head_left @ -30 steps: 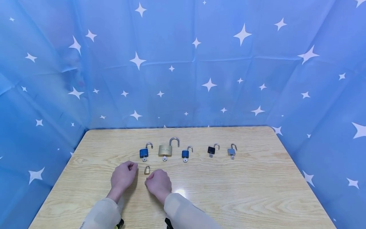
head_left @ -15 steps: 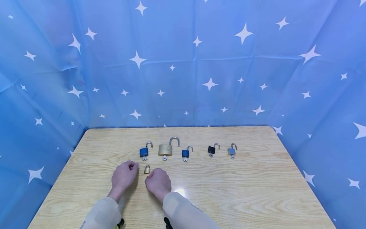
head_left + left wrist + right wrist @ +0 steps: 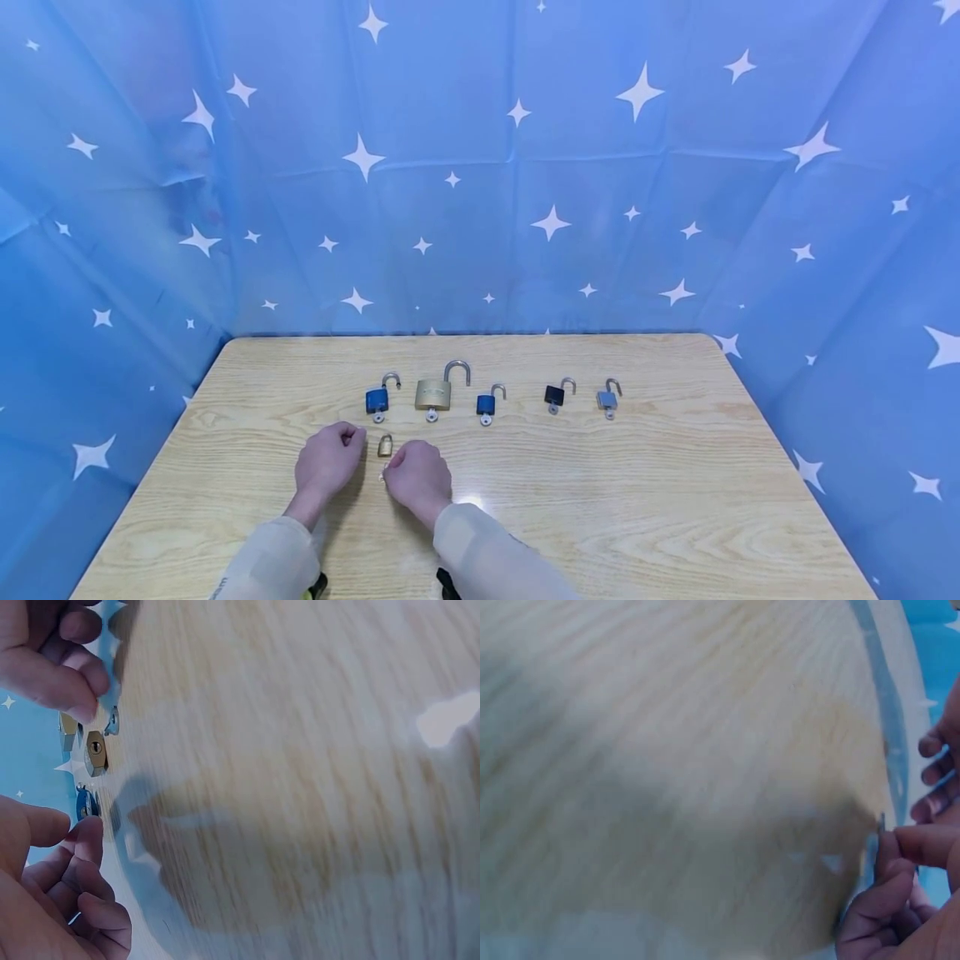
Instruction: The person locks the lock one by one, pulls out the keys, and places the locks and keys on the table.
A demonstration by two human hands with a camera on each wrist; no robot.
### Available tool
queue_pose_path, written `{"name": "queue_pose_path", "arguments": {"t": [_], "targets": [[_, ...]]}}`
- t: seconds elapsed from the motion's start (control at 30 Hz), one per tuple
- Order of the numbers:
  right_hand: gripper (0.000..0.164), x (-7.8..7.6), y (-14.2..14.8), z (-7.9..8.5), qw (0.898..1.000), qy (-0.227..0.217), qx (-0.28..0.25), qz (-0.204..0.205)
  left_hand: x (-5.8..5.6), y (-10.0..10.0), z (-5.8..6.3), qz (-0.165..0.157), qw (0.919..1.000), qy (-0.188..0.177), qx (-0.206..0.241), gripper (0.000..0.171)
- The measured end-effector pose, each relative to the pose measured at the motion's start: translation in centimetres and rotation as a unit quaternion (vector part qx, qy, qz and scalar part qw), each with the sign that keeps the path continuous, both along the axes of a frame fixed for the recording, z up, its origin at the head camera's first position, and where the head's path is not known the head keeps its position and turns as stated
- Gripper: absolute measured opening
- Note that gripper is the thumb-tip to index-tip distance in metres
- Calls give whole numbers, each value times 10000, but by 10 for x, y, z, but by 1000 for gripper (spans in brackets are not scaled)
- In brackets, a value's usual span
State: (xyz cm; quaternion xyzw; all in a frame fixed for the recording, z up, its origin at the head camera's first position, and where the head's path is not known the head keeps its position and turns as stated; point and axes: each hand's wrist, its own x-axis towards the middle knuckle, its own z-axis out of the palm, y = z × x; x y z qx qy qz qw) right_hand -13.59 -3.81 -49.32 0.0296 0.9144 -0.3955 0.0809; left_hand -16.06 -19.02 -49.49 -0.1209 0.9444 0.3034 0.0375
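Observation:
My right hand (image 3: 418, 477) pinches a small silver key (image 3: 112, 720) between thumb and forefinger, just in front of a small brass padlock (image 3: 385, 446). That padlock lies on the table with its shackle pointing away. In the left wrist view its keyhole end (image 3: 96, 748) faces me, apart from the key. Left of the padlock, my left hand (image 3: 327, 460) rests near the tabletop with fingers loosely curled, thumb and forefinger slightly apart. Nothing shows between them. In the right wrist view a thin edge of the key (image 3: 881, 822) stands out from the right fingertips.
Behind the hands is a row of padlocks with raised shackles and keys inserted: a blue one (image 3: 377, 401), a large brass one (image 3: 432, 394), a smaller blue one (image 3: 486, 405), a black one (image 3: 554, 394) and a silver-blue one (image 3: 607, 399). A starry blue curtain (image 3: 480, 242) backs the wooden table (image 3: 637, 500).
At the right fingertips the key, earlier a dark sliver, now shows as a bright silver shape. Both hands stay almost in place; the padlocks have not moved.

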Motion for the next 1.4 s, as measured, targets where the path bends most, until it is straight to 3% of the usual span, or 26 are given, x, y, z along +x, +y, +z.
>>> {"name": "queue_pose_path", "arguments": {"t": [0.27,0.47,0.7,1.0,1.4], "targets": [[9,-6,23,7,9999,73,-64,106,-3,2,1,-30,10000,-58,47,29],[12,-6,43,12,9971,364,503,439,-9,4,4,-152,9999,-4,52,31],[16,-8,74,18,9910,435,999,778,-16,2,10,-369,9988,-282,-167,33],[13,-18,125,17,9906,299,1199,582,-31,5,18,-337,9975,-570,-227,47],[11,-18,179,16,9923,197,1213,176,-46,17,8,-101,9959,-743,-499,57]]}}
